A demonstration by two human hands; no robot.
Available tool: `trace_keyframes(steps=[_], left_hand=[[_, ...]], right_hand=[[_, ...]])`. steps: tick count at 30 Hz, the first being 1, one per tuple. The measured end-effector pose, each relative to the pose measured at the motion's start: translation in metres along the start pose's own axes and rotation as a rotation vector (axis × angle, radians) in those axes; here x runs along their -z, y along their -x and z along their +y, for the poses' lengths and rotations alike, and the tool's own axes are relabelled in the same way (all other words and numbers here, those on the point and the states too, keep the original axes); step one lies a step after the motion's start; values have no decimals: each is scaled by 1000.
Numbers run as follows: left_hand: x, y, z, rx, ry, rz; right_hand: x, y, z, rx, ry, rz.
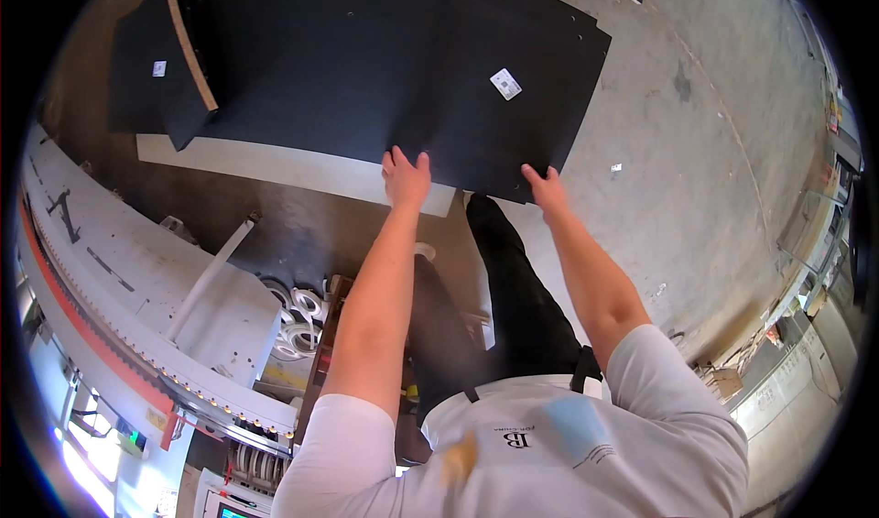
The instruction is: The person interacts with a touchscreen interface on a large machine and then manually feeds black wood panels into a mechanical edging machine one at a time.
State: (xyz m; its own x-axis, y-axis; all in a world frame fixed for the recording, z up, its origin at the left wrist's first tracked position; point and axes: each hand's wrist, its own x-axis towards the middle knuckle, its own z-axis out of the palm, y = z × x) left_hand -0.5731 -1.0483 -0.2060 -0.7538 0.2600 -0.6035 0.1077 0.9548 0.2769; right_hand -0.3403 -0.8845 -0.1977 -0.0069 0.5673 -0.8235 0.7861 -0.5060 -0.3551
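A flat black panel (536, 129) with a white label (505, 84) and small holes along its far edge lies in front of me. My left hand (406, 181) grips its near edge toward the left corner, fingertips partly hidden by the board. At the near right corner, my right hand (547, 190) holds the same edge with thumb and fingers. To the left, this panel meets or overlaps a larger dark board (311, 69); which of the two I cannot tell. A pale board (265, 163) shows beneath the dark one.
At the left, a curved-looking brown-edged board (189, 46) stands on the stack. A long white machine (119, 243) with an orange strip runs along the left side. Rolls of white edging (300, 321) lie beside it. Concrete floor (678, 152) stretches to the right.
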Motion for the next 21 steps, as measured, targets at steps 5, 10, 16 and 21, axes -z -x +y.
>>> trace_keyframes(steps=[5,10,16,21], left_hand=[[-23,35,2,-3,112,13],[-19,66,-56,212,611,-433],[63,188,-23,189,819,-692],[87,267,-48,101,960,-287]], right_hand=[[15,-15,23,29,-204,-66],[67,33,17,-133,-3,-37],[103,68,15,-69,-38,137],[108,137,-15,62,-9,1]])
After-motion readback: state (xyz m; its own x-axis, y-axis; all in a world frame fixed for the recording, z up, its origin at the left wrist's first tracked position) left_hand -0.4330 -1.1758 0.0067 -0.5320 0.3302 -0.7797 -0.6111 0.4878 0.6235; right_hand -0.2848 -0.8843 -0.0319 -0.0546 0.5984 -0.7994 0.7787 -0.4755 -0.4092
